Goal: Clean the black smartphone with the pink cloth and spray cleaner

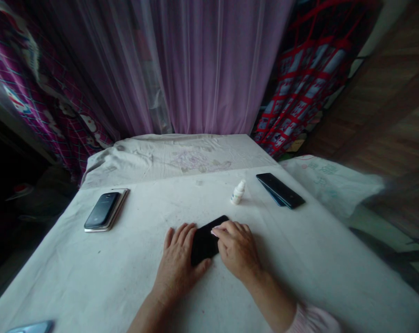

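Nearer the person than a white bottle (237,193), a black phone (204,241) lies flat. The left hand (177,259) clasps its edges; the right hand (237,249) pinches a pale scrap (214,232) at its screen. A hard forward push could skid it into the bottle.

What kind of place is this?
Probably a room in a home: purple curtains hang at the back, patterned fabric hangs beside them, and a cloth-covered table stands in front.
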`<state>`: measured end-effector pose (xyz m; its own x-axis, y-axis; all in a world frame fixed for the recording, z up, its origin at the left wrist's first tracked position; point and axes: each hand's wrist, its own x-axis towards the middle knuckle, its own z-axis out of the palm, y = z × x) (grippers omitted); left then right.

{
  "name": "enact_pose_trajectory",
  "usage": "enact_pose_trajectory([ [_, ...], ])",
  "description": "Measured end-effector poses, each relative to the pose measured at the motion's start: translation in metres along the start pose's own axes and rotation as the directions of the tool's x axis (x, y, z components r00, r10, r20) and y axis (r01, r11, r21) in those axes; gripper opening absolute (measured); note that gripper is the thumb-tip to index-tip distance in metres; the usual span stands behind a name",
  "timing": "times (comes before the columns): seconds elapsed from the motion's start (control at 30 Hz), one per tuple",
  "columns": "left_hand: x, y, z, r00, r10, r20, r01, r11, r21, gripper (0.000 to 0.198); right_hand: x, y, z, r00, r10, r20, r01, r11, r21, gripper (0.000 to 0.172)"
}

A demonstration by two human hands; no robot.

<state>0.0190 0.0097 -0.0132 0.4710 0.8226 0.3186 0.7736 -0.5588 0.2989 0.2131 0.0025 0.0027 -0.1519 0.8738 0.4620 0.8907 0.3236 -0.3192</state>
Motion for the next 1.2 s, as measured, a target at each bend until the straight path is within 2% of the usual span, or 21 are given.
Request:
enact_pose_trajectory([
  [0.33,-0.001,-0.001,0.0,1.0,-0.003,0.005,0.003,1.0,-0.008,0.066,-0.005,0.026,-0.012,0.994,0.105,-0.022,-0.106,0.991,-0.085,0.034],
  [0.67,-0.001,-0.001,-0.001,1.0,0.002,0.017,-0.002,1.0,0.001,0.066,-0.009,-0.01,-0.006,0.999,0.016,0.048,-0.019,0.998,0.053,0.033],
  [1.0,0.0,-0.001,-0.001,1.0,0.01,-0.001,-0.01,1.0,-0.007,0.067,-0.007,0.015,-0.015,0.997,0.075,0.034,-0.075,0.997,0.001,0.032],
  [1.2,0.0,-0.002,0.0,1.0,0.018,-0.015,-0.018,1.0,-0.003,0.068,-0.01,0.0,-0.012,0.998,0.029,0.061,-0.033,0.998,0.056,0.033],
])
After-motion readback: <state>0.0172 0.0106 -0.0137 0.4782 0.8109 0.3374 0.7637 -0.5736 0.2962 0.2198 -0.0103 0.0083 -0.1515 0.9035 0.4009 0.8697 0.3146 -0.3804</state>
